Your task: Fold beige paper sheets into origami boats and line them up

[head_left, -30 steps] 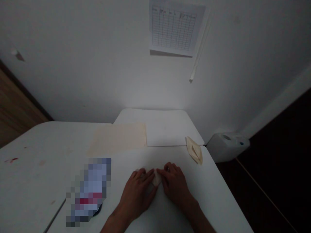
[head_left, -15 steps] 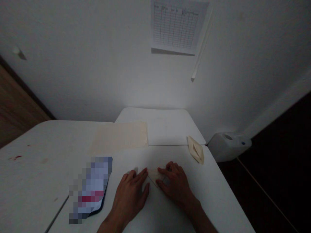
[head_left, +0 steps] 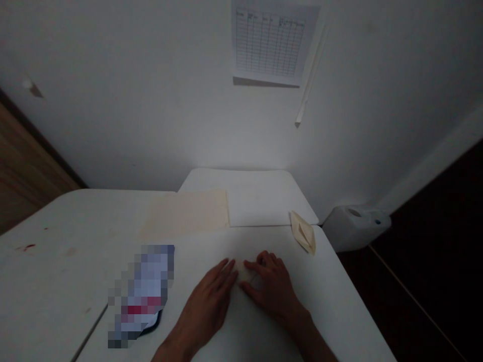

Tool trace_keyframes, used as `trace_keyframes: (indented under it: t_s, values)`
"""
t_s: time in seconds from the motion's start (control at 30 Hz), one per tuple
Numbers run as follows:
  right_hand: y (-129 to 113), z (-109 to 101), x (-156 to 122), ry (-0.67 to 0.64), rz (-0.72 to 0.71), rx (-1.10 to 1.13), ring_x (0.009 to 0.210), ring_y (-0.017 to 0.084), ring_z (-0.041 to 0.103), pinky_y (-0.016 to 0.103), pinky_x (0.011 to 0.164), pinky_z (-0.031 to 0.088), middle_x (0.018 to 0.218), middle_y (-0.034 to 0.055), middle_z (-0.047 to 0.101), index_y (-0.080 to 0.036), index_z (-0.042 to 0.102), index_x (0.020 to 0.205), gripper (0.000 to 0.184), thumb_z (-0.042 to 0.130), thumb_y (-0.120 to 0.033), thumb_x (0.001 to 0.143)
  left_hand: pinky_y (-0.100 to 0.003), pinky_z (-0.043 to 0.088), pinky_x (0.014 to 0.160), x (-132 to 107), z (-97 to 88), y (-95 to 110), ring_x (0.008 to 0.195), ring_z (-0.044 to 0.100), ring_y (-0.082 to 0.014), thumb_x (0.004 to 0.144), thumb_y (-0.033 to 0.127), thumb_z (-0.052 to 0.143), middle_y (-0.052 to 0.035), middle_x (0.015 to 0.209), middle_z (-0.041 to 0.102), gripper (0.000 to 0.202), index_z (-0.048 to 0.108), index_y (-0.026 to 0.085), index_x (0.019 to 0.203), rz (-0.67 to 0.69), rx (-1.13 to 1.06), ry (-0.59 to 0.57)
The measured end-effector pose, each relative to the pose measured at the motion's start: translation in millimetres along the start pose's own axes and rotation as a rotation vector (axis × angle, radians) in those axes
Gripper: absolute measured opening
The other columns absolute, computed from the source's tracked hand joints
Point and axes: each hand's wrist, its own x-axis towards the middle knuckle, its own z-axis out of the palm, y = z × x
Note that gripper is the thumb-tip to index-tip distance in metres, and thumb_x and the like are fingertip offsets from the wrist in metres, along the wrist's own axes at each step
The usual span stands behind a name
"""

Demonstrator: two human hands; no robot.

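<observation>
A small piece of cream folded paper (head_left: pixel 245 272) lies on the white table between my hands, mostly covered by fingers. My left hand (head_left: pixel 208 297) has its fingers stretched out, the tips pressing on the paper's left side; its thumb is hidden. On the right side, my right hand (head_left: pixel 272 281) holds the paper down with index finger and thumb, the other fingers curled. Beyond my right hand sits a folded paper boat (head_left: pixel 303 233) of the same cream colour, near the table's right edge.
A flat cream sheet (head_left: pixel 184 213) lies at the back left. A phone (head_left: pixel 145 291), its screen pixelated, rests left of my hands. Past the table's right edge stands a white plastic jug (head_left: pixel 356 229). A printed chart (head_left: pixel 268 48) hangs on the wall.
My left hand has moved slightly right, with its fingers closer together and now over more of the paper. Its thumb has gone out of sight. My right hand stays nearly in place.
</observation>
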Motion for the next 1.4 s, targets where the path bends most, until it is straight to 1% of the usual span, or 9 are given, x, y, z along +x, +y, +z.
trace_keyframes:
  t_s: [0.07, 0.23, 0.37, 0.5, 0.63, 0.8, 0.97, 1.2, 1.4]
  values:
    - [0.0, 0.3, 0.0, -0.001, -0.004, -0.016, 0.097, 0.021, 0.052, 0.035, 0.087, 0.038, 0.101, 0.0034, 0.056, -0.033, 0.063, 0.116, 0.04, 0.069, -0.047, 0.079, -0.042, 0.046, 0.103, 0.1, 0.8, -0.2, 0.131, 0.043, -0.026, 0.084, 0.01, 0.046, -0.0063, 0.142, 0.049, 0.05, 0.05, 0.022, 0.133, 0.049, -0.056, -0.03]
    - [1.7, 2.2, 0.3, -0.013, -0.008, -0.053, 0.096, 0.021, 0.053, 0.035, 0.086, 0.04, 0.103, 0.0036, 0.057, -0.033, 0.062, 0.118, 0.045, 0.07, -0.049, 0.077, -0.047, 0.046, 0.102, 3.4, -1.7, 1.2, 0.128, 0.048, -0.0274, 0.083, 0.009, 0.047, -0.0072, 0.14, 0.052, 0.052, 0.051, 0.023, 0.133, 0.011, -0.076, -0.039]
    - [0.8, 1.6, -0.5, -0.005, -0.003, -0.028, 0.096, 0.022, 0.053, 0.036, 0.086, 0.039, 0.102, 0.0037, 0.056, -0.033, 0.063, 0.116, 0.042, 0.07, -0.048, 0.078, -0.048, 0.044, 0.102, 7.1, -3.8, 3.0, 0.128, 0.047, -0.0273, 0.082, 0.007, 0.047, -0.006, 0.146, 0.044, 0.06, 0.044, 0.026, 0.139, -0.002, -0.056, -0.1]
    - [-2.6, 1.1, -4.0, 0.013, -0.002, -0.04, 0.096, 0.022, 0.052, 0.037, 0.086, 0.039, 0.101, 0.0038, 0.056, -0.033, 0.061, 0.118, 0.04, 0.067, -0.047, 0.081, -0.048, 0.042, 0.103, 7.9, -1.8, 4.5, 0.129, 0.044, -0.0272, 0.08, 0.007, 0.047, -0.0053, 0.149, 0.039, 0.065, 0.039, 0.026, 0.142, -0.026, -0.064, -0.094]
    - [0.3, 0.8, -9.9, 0.052, 0.043, -0.085, 0.095, 0.024, 0.051, 0.037, 0.085, 0.038, 0.1, 0.0054, 0.055, -0.032, 0.062, 0.117, 0.037, 0.065, -0.047, 0.083, -0.047, 0.042, 0.102, 9.1, -1.1, 6.6, 0.127, 0.046, -0.0269, 0.08, 0.009, 0.047, -0.0062, 0.146, 0.043, 0.061, 0.042, 0.022, 0.14, -0.049, -0.062, -0.089]
    - [12.8, -0.6, -15.2, 0.094, 0.105, -0.164, 0.091, 0.023, 0.052, 0.036, 0.081, 0.037, 0.095, 0.0055, 0.055, -0.033, 0.062, 0.116, 0.025, 0.055, -0.035, 0.092, -0.046, 0.044, 0.099, 9.7, -1.4, 7.0, 0.124, 0.048, -0.0277, 0.079, 0.011, 0.047, -0.0066, 0.141, 0.05, 0.055, 0.049, 0.017, 0.134, -0.108, -0.004, -0.076]
    - [15.0, 0.6, -15.5, 0.119, 0.121, -0.21, 0.088, 0.022, 0.051, 0.035, 0.079, 0.035, 0.091, 0.0051, 0.054, -0.033, 0.062, 0.114, 0.023, 0.052, -0.031, 0.094, -0.047, 0.045, 0.096, 6.5, 1.2, 3.5, 0.125, 0.049, -0.03, 0.083, 0.017, 0.049, -0.0063, 0.134, 0.057, 0.043, 0.057, 0.018, 0.126, -0.164, 0.056, -0.023]
    - [15.5, 2.7, -17.0, 0.134, 0.148, -0.22, 0.087, 0.021, 0.051, 0.034, 0.079, 0.034, 0.091, 0.0047, 0.055, -0.03, 0.062, 0.115, 0.024, 0.055, -0.031, 0.092, -0.048, 0.045, 0.095, 8.4, 1.9, 5.0, 0.122, 0.051, -0.031, 0.085, 0.02, 0.05, -0.0065, 0.131, 0.06, 0.037, 0.061, 0.017, 0.12, -0.208, 0.121, -0.012]
    - [17.9, 5.7, -15.1, 0.158, 0.149, -0.197, 0.086, 0.02, 0.052, 0.032, 0.079, 0.035, 0.09, 0.0049, 0.057, -0.028, 0.065, 0.11, 0.021, 0.053, -0.029, 0.093, -0.047, 0.048, 0.088, 19.9, 14.5, 8.0, 0.109, 0.058, -0.0322, 0.092, 0.029, 0.052, -0.0085, 0.117, 0.068, 0.023, 0.071, 0.018, 0.098, -0.271, 0.143, 0.056]
